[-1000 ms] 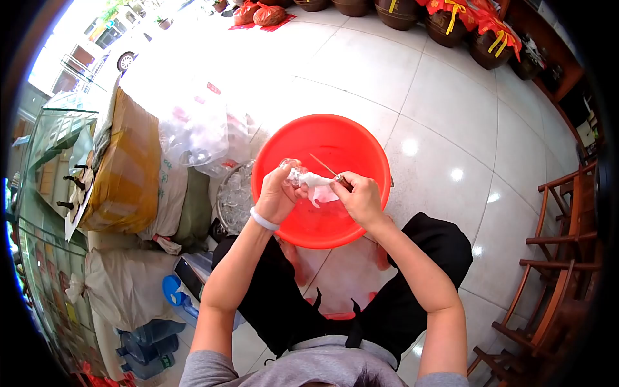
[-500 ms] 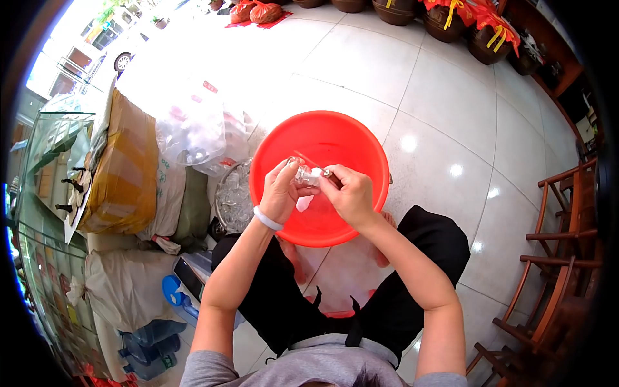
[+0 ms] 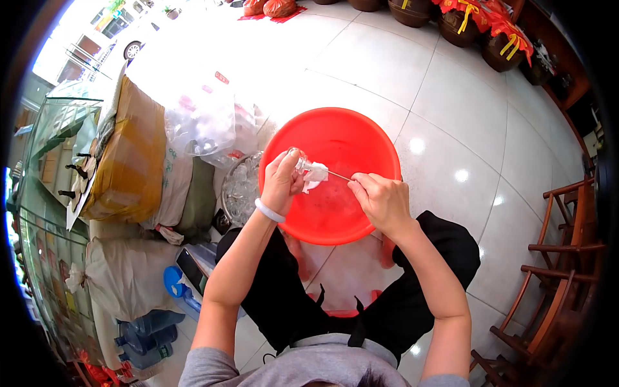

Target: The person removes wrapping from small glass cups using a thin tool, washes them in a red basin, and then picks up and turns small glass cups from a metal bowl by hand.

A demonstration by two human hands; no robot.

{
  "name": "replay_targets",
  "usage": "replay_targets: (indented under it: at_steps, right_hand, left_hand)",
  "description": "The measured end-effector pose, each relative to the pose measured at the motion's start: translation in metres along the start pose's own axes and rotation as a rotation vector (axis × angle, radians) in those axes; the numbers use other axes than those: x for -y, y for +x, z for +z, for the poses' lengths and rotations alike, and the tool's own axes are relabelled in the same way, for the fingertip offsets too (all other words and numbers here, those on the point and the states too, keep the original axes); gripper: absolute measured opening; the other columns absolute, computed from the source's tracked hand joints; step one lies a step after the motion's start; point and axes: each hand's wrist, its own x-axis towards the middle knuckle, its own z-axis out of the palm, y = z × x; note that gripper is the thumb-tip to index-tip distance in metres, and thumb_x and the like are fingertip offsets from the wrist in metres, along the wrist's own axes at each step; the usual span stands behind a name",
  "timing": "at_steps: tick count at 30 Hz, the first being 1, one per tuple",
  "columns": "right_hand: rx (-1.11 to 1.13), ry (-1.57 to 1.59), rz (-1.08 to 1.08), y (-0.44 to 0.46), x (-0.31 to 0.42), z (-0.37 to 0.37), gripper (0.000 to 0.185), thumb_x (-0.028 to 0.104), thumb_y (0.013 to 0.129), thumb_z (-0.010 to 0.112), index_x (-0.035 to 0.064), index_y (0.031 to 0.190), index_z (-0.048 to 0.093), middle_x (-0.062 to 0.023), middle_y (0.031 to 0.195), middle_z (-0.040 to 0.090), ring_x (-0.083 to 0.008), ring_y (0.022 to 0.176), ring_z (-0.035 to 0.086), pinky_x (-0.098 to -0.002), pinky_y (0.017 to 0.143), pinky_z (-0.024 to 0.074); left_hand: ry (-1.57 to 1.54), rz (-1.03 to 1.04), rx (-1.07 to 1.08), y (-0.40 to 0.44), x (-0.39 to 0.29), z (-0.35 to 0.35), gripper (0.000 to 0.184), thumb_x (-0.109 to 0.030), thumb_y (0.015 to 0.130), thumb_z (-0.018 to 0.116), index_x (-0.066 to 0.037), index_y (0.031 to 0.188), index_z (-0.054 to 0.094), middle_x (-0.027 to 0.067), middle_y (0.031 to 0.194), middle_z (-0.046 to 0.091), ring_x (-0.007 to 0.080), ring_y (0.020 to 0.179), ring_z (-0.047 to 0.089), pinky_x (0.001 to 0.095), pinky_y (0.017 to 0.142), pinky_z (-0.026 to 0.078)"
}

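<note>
Above a red plastic basin [image 3: 332, 222], my left hand [image 3: 282, 179] is closed around a small clear glass vessel, perhaps a small bottle or cup [image 3: 302, 164]. White cloth or tissue [image 3: 315, 172] bunches at its right end and hangs partly out. A thin stick [image 3: 340, 176] runs from that white material to my right hand [image 3: 383, 201], whose fingers pinch its far end. How deep the stick reaches is hidden by the white material. Left of the basin, a round metal container [image 3: 225, 205] holds several clear glass pieces [image 3: 244, 187].
Clear plastic bags [image 3: 209, 126] and a taped cardboard box [image 3: 132, 155] stand at the left, beside a glass case [image 3: 48, 226]. A phone [image 3: 191, 267] and a blue-lidded container [image 3: 173, 281] lie near my left leg. Wooden chairs [image 3: 561, 248] line the right; jars [image 3: 458, 29] stand behind.
My right hand has drawn away to the right and slightly down, exposing a length of stick between the hands. My left hand still holds the glass vessel. The whole view has shifted slightly.
</note>
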Motion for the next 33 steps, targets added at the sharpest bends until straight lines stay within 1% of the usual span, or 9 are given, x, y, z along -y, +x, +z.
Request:
replay_targets:
  at_steps: [3,7,9,11,13,18,25,29,33]
  right_hand:
    - [-0.005,-0.028,-0.013,0.002,0.000,-0.001,0.016,0.022,0.082,0.062,0.0066,0.078,0.062,-0.0063,0.059,0.057,-0.0248,0.050,0.057,-0.0358,0.043,0.0420]
    - [-0.038,-0.033,-0.034,0.003,0.001,0.002,0.016,0.021,0.082,0.062,0.0072,0.074,0.061,-0.0059,0.057,0.055,-0.0243,0.049,0.057,-0.0354,0.043,0.0416]
    - [-0.025,-0.044,-0.041,0.002,0.000,0.003,0.015,0.021,0.081,0.063,0.0068,0.076,0.063,-0.0057,0.058,0.057,-0.0236,0.049,0.057,-0.0338,0.043,0.0419]
    - [-0.013,-0.054,-0.050,0.002,0.000,0.003,0.015,0.021,0.081,0.064,0.0064,0.079,0.065,-0.0056,0.060,0.058,-0.0230,0.050,0.057,-0.0323,0.044,0.0422]
    - [-0.015,-0.028,-0.071,0.002,0.001,0.001,0.017,0.021,0.081,0.062,0.0077,0.071,0.059,-0.0057,0.055,0.053,-0.0234,0.048,0.056,-0.0345,0.042,0.0406]
    - [-0.071,0.033,-0.070,0.000,0.002,0.004,0.018,0.021,0.082,0.062,0.0075,0.070,0.059,-0.0061,0.055,0.053,-0.0233,0.048,0.055,-0.0344,0.042,0.0399]
    - [-0.091,0.100,-0.091,0.003,0.003,0.010,0.018,0.021,0.081,0.062,0.0074,0.069,0.060,-0.0062,0.055,0.054,-0.0233,0.048,0.056,-0.0342,0.042,0.0397]
    - [-0.088,0.131,-0.097,0.006,0.003,0.008,0.019,0.020,0.081,0.062,0.0077,0.067,0.059,-0.0062,0.055,0.054,-0.0234,0.048,0.056,-0.0345,0.042,0.0398]
    - [0.020,0.099,-0.112,0.006,-0.003,0.005,0.014,0.020,0.081,0.062,0.0086,0.073,0.064,-0.0065,0.058,0.057,-0.0243,0.049,0.056,-0.0345,0.042,0.0403]
  left_hand:
    - [0.022,0.029,-0.028,-0.001,-0.004,0.009,0.017,-0.024,0.093,0.050,-0.007,0.087,0.052,-0.0032,0.061,0.045,0.0037,0.041,0.030,0.0204,0.038,0.020]
    - [0.080,0.060,-0.044,-0.001,-0.003,0.012,0.017,-0.024,0.092,0.051,-0.007,0.092,0.054,-0.0045,0.061,0.045,0.0031,0.041,0.029,0.0203,0.039,0.019]
    - [0.090,0.065,-0.015,-0.001,0.000,0.011,0.018,-0.024,0.092,0.052,-0.006,0.094,0.055,-0.0051,0.062,0.044,0.0030,0.042,0.029,0.0204,0.040,0.019]
    - [0.097,0.060,-0.011,-0.002,-0.001,0.012,0.019,-0.024,0.092,0.052,-0.006,0.093,0.055,-0.0051,0.061,0.043,0.0029,0.042,0.029,0.0205,0.040,0.019]
    - [0.105,0.056,-0.008,-0.003,-0.002,0.012,0.019,-0.025,0.092,0.051,-0.006,0.093,0.055,-0.0051,0.061,0.043,0.0029,0.043,0.029,0.0206,0.040,0.019]
    - [0.076,0.016,0.019,-0.003,-0.004,0.010,0.022,-0.028,0.093,0.047,-0.007,0.087,0.053,-0.0021,0.066,0.044,0.0046,0.043,0.029,0.0203,0.040,0.019]
    - [0.088,-0.031,0.041,-0.006,-0.001,0.010,0.020,-0.029,0.094,0.045,-0.010,0.089,0.051,-0.0032,0.066,0.041,0.0047,0.045,0.028,0.0199,0.042,0.019]
    - [0.135,-0.079,0.124,-0.009,-0.004,0.011,0.023,-0.032,0.094,0.043,-0.010,0.089,0.051,-0.0035,0.065,0.040,0.0047,0.045,0.027,0.0199,0.042,0.019]
    - [0.158,-0.080,0.221,-0.010,-0.005,0.008,0.023,-0.030,0.094,0.043,-0.008,0.089,0.049,-0.0044,0.063,0.035,0.0041,0.046,0.027,0.0208,0.041,0.019]
